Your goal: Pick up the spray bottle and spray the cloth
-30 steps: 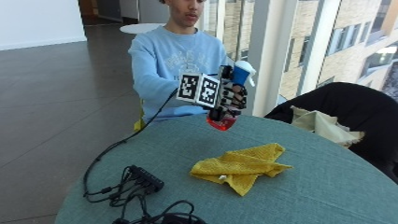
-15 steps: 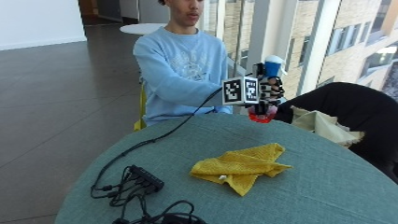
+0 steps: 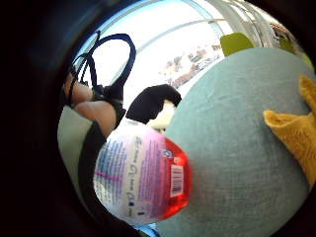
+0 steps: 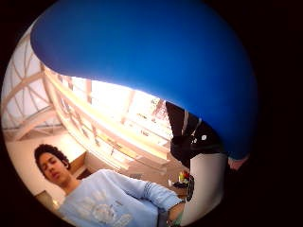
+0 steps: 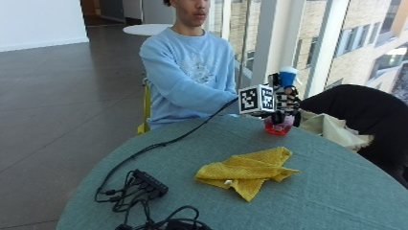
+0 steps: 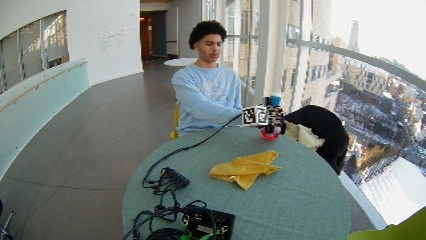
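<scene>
From the outside view, going from left to right, I see first the black cable bundle (image 5: 137,184) on the round green table (image 5: 331,201), then the yellow cloth (image 5: 245,170) lying crumpled near the middle, and then my gloved right hand (image 5: 284,103) with the spray bottle (image 5: 280,125) at the far edge of the table. One second ago I had the bottle lifted in front of the person's chest, and half a second ago it was further to the right but in the air; now it is lower, and its red bottom looks to be on the table or just above it, I cannot tell which. My fingers are curled around the bottle's body, and the blue spray head (image 5: 288,75) stands up above the hand. In the little finger side palm view the labelled bottle (image 3: 140,175) fills the area near the palm, and the cloth (image 3: 296,138) lies apart from it on the table. I judge that the pick-up is done but the spraying not yet: the nozzle must first be brought over to the cloth and aimed at it.
</scene>
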Demonstrator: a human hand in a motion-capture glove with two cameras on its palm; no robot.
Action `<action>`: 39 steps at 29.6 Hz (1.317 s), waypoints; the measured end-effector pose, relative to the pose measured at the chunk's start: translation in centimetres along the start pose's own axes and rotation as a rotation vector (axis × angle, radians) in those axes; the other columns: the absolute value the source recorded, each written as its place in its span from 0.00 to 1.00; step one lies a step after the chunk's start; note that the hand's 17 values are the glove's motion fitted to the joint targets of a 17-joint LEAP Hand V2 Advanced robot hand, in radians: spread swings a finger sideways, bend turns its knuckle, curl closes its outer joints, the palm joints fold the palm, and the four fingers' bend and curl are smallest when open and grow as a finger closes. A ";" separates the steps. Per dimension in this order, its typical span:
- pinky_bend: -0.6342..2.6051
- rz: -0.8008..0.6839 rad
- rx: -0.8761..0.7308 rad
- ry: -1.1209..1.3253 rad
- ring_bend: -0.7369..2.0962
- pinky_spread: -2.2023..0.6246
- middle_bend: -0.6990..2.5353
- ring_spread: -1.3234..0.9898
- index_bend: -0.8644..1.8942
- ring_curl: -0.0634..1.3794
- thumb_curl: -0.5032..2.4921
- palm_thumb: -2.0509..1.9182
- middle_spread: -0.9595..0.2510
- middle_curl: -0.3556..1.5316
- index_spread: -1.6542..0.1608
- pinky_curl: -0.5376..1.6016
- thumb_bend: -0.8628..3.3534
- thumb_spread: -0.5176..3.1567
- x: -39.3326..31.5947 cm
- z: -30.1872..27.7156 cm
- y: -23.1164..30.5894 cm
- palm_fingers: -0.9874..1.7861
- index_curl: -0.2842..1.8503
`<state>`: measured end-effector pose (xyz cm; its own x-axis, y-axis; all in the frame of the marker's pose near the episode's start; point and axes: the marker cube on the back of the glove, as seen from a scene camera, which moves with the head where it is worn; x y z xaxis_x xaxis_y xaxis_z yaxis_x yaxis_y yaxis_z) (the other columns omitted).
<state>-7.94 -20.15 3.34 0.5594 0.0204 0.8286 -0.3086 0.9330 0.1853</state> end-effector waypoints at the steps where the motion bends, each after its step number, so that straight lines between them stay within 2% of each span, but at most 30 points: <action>1: 0.27 0.002 0.003 0.000 0.47 0.80 0.33 0.54 0.35 0.32 0.37 0.75 0.71 0.46 0.79 0.42 0.20 0.39 0.1 0.0 0.0 0.75 0.24; 9: 0.27 0.013 -0.022 0.006 0.46 0.80 0.33 0.54 0.35 0.32 0.36 0.74 0.71 0.46 0.79 0.42 0.20 0.40 0.4 0.0 1.0 0.75 0.24; 16: 0.27 0.008 -0.010 0.063 0.44 0.80 0.33 0.53 0.34 0.31 0.35 0.72 0.71 0.45 0.77 0.43 0.20 0.43 0.4 -2.7 2.3 0.70 0.24; 22: 0.27 0.025 -0.031 0.191 0.43 0.80 0.32 0.53 0.35 0.31 0.34 0.72 0.72 0.44 0.77 0.42 0.20 0.44 -0.1 -9.2 5.4 0.70 0.24; 26: 0.26 0.024 -0.051 0.345 0.43 0.81 0.32 0.54 0.36 0.31 0.33 0.71 0.73 0.44 0.77 0.42 0.20 0.44 -0.4 -15.3 9.2 0.70 0.25; 31: 0.24 0.017 0.001 0.525 0.41 0.81 0.33 0.54 0.37 0.30 0.33 0.71 0.73 0.44 0.77 0.41 0.20 0.45 -0.5 -22.6 14.4 0.71 0.26; 39: 0.24 0.070 -0.030 0.755 0.40 0.82 0.33 0.54 0.37 0.30 0.32 0.70 0.73 0.44 0.77 0.39 0.20 0.45 -0.1 -28.2 21.2 0.72 0.27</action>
<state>7.17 9.74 -7.74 0.9174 0.3103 0.2491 -0.3477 0.9295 0.1226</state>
